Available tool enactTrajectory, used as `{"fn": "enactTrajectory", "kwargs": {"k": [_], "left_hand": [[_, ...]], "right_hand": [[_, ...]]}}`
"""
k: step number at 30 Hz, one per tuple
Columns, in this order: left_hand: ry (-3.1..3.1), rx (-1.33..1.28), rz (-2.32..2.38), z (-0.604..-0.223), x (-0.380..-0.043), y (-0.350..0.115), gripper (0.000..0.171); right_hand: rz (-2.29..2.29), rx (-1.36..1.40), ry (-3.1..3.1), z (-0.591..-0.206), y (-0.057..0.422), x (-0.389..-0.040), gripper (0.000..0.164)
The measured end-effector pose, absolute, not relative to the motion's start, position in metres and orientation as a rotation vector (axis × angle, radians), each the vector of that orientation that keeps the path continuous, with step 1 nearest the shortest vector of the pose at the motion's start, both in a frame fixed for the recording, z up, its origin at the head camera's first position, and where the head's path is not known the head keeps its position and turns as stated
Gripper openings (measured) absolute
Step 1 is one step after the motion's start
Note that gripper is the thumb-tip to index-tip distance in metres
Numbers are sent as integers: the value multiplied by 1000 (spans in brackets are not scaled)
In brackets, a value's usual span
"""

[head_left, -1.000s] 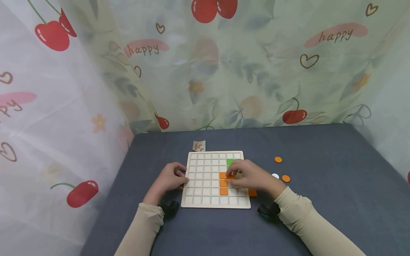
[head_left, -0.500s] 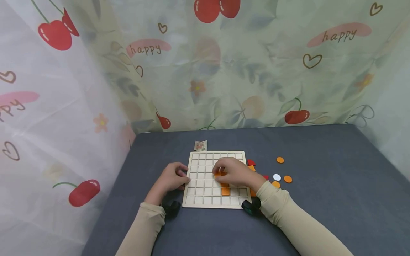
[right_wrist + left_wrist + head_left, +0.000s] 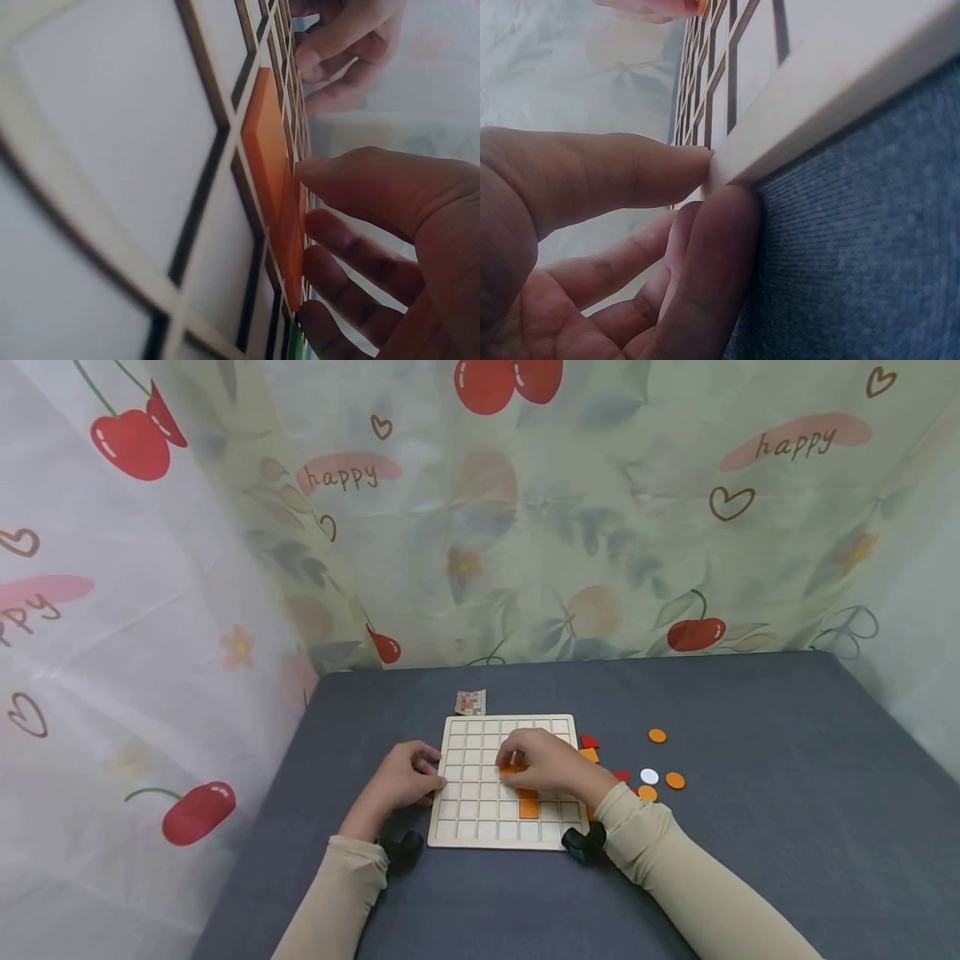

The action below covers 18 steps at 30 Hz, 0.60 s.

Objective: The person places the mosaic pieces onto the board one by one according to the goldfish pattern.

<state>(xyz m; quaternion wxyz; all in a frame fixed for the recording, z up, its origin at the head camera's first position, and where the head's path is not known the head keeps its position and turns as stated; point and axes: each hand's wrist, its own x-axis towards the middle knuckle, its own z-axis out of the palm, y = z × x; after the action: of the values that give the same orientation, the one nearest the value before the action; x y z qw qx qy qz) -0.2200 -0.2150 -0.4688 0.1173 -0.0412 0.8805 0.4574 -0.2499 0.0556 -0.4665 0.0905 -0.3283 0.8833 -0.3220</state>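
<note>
A pale wooden grid board (image 3: 467, 831) lies on the table, with orange square tiles (image 3: 528, 809) in some of its cells. At its left edge my left hand (image 3: 400, 777) grips the rim, thumb on top and a finger against the side, as the left wrist view shows. My right hand (image 3: 551, 764) is over the middle of the board, thumb and fingertips pinching an orange tile (image 3: 507, 772) at a cell left of the orange column. In the right wrist view, orange tiles (image 3: 264, 146) run in a row beside the thumb, and a green tile (image 3: 297, 342) shows below.
Red (image 3: 589, 741) and orange (image 3: 590, 755) pieces lie along the board's right edge, partly behind the right arm. Farther right are a white disc (image 3: 649, 776) and several orange discs (image 3: 657, 736). A small patterned card (image 3: 470, 702) sits behind the board.
My right hand has moved left across the board to a cell left of the orange column, uncovering pieces at the right edge. My left hand keeps its hold on the rim.
</note>
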Motion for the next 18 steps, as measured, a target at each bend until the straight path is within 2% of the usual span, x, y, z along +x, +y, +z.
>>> {"fn": "enactTrajectory", "kwargs": {"k": [6, 18], "left_hand": [[2576, -117, 1337, -471, -220, -214, 39], [2565, -122, 1344, -469, -220, -215, 40]], "right_hand": [[-1021, -993, 2606, -460, 69, -250, 14], [-1093, -946, 2615, -440, 128, -234, 24]]}}
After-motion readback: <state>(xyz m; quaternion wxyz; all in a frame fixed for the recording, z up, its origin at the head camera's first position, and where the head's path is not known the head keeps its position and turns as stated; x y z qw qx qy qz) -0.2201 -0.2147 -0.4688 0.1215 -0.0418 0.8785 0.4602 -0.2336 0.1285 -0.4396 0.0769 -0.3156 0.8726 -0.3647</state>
